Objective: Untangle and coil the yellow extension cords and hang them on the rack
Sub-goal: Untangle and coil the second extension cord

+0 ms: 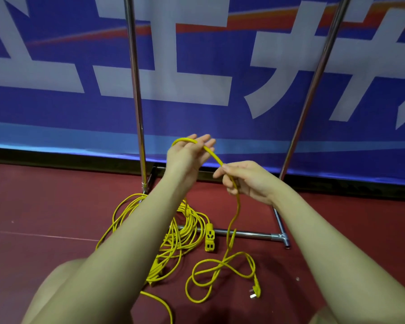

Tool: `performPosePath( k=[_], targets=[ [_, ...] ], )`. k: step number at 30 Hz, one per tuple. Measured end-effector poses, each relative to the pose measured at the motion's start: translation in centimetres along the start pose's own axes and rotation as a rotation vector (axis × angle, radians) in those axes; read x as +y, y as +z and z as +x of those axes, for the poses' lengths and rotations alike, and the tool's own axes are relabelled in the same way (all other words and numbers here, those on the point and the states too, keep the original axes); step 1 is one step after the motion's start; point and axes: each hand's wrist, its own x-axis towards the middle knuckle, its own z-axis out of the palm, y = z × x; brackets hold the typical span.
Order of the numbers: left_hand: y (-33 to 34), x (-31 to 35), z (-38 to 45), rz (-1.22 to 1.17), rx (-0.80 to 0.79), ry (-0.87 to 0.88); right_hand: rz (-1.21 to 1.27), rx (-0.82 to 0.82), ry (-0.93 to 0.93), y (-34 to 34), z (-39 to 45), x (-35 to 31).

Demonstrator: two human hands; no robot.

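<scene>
A yellow extension cord point(236, 213) runs up from the floor through both hands. My left hand point(188, 153) is raised with its fingers nearly straight, and a loop of the cord lies over them. My right hand point(246, 178) pinches the same cord a little lower, fingers curled round it. Below the right hand the cord hangs down to loose loops and a plug point(255, 291) on the floor. A tangled pile of yellow cord point(182, 230) with a yellow socket block point(209, 237) lies under my left forearm, at the foot of the metal rack point(136, 90).
The rack's second upright point(313, 85) rises at the right, and its base bar point(250, 234) crosses the red floor point(45, 206) behind the cords. A blue banner point(197, 66) with white characters stands right behind the rack. My knees show at the bottom edge.
</scene>
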Motion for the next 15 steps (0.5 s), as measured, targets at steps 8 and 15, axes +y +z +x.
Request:
performPosePath(
  k=[8, 15],
  targets=[
    [-2.6, 0.9, 1.7, -0.225, 0.186, 0.004, -0.160, 0.095, 0.120, -0.1, 0.0, 2.1],
    [-1.2, -1.5, 0.1, 0.056, 0.039, -0.165, -0.033, 0.054, 0.056, 0.2, -0.3, 1.4]
  ],
)
